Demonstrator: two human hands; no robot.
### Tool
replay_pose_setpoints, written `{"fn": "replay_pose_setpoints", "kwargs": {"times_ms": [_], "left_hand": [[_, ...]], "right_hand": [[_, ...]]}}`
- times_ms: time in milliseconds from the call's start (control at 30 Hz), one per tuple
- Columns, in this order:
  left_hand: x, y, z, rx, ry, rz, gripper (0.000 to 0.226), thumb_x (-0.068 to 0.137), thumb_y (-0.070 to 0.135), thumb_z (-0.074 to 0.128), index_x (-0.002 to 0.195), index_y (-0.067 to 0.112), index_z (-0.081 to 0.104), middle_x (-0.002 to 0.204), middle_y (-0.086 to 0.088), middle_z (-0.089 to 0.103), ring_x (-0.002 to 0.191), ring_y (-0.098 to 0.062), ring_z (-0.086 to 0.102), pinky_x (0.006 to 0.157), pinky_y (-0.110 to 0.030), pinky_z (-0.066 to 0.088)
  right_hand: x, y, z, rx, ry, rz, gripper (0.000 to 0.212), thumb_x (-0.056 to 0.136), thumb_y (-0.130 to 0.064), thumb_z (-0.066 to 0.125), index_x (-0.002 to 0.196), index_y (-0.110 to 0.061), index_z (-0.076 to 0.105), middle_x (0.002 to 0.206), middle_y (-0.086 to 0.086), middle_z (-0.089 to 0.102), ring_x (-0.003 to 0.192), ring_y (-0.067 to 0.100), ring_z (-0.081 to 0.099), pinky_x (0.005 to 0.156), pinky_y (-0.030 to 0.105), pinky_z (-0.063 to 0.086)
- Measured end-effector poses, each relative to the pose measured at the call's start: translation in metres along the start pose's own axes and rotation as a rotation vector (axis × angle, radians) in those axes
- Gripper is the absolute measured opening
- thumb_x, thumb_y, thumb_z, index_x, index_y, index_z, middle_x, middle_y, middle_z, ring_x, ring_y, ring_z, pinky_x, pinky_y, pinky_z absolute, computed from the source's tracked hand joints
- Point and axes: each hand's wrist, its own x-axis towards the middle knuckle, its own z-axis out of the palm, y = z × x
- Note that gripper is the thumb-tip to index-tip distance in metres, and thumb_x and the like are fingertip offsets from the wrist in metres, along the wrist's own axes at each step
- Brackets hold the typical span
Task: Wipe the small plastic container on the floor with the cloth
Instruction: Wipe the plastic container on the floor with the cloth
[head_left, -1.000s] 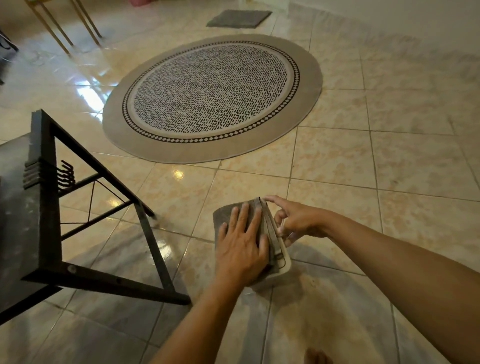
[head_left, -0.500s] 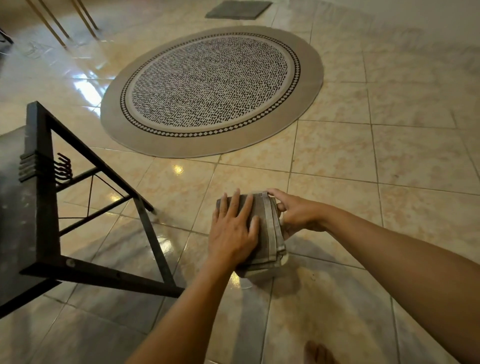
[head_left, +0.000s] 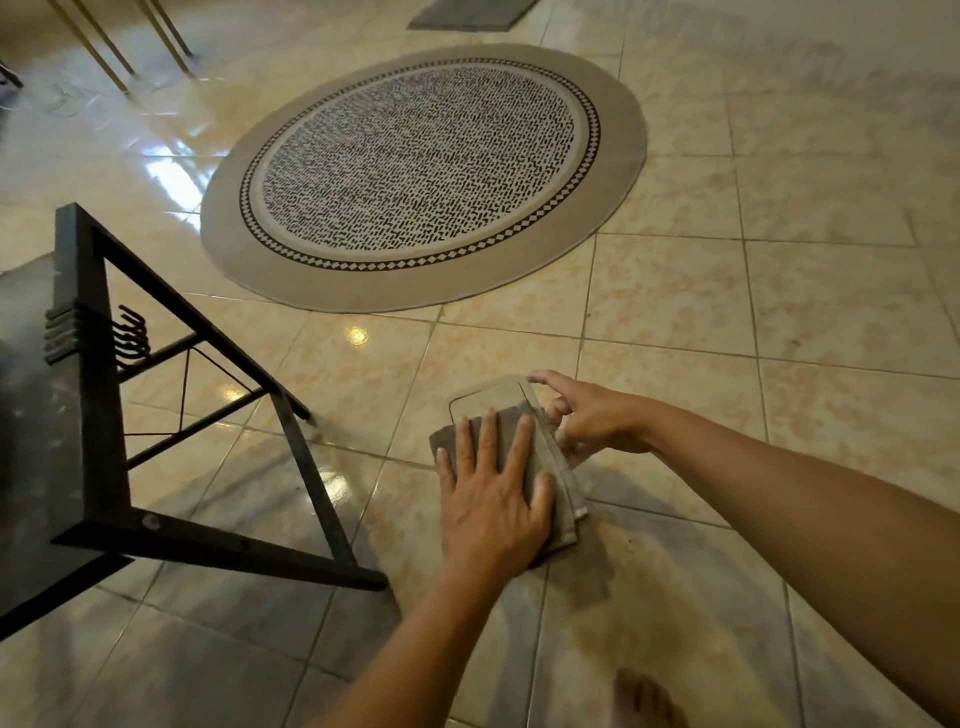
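A small clear plastic container (head_left: 488, 397) lies on the tiled floor in front of me, its far end bare and its near part under a folded grey-brown cloth (head_left: 558, 467). My left hand (head_left: 491, 499) lies flat on the cloth with fingers spread, pressing it onto the container. My right hand (head_left: 592, 413) grips the container's right edge with thumb and fingertips.
A black metal table frame (head_left: 93, 395) stands close on the left, one leg about a hand's width from the cloth. A round patterned rug (head_left: 426, 171) lies farther ahead, a grey mat (head_left: 467, 15) beyond it. A bare foot (head_left: 644, 701) shows at the bottom.
My left hand has slid the cloth back toward me, uncovering the container's far end. My right hand has stayed on the container's right edge.
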Motion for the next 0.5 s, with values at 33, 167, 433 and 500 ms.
{"fn": "replay_pose_setpoints", "kwargs": {"times_ms": [33, 167, 433, 500], "left_hand": [[-0.001, 0.006, 0.003, 0.017, 0.007, 0.001, 0.066, 0.097, 0.066, 0.009, 0.153, 0.044, -0.02, 0.161, 0.0, -0.029, 0.145, -0.027, -0.035, 0.119, -0.054, -0.017], [0.007, 0.0, -0.004, 0.008, 0.014, -0.081, 0.068, 0.097, 0.068, 0.009, 0.155, 0.041, -0.017, 0.165, -0.001, -0.023, 0.147, -0.025, -0.031, 0.12, -0.054, -0.013], [-0.009, 0.021, 0.002, 0.02, -0.017, -0.103, 0.071, 0.096, 0.07, 0.007, 0.154, 0.039, -0.021, 0.16, -0.001, -0.032, 0.144, -0.028, -0.036, 0.118, -0.053, -0.019], [0.003, 0.011, -0.003, 0.004, -0.014, -0.107, 0.069, 0.098, 0.066, 0.008, 0.154, 0.037, -0.021, 0.162, -0.001, -0.029, 0.145, -0.026, -0.034, 0.119, -0.052, -0.016]], "right_hand": [[0.0, -0.001, 0.0, -0.006, -0.002, 0.001, 0.099, 0.082, 0.023, 0.052, 0.156, -0.032, 0.016, 0.095, 0.017, 0.057, 0.081, 0.027, 0.066, 0.069, 0.044, 0.062], [-0.001, 0.002, 0.001, 0.017, 0.018, 0.002, 0.097, 0.085, 0.021, 0.053, 0.157, -0.032, 0.016, 0.09, 0.013, 0.052, 0.079, 0.026, 0.061, 0.078, 0.049, 0.061], [0.002, 0.0, 0.002, -0.012, 0.001, 0.009, 0.1, 0.082, 0.023, 0.049, 0.156, -0.036, 0.015, 0.091, 0.014, 0.05, 0.08, 0.026, 0.058, 0.069, 0.04, 0.06], [0.0, 0.001, 0.002, 0.007, 0.002, 0.007, 0.099, 0.084, 0.022, 0.051, 0.155, -0.037, 0.016, 0.089, 0.013, 0.05, 0.078, 0.023, 0.059, 0.071, 0.041, 0.061]]}}
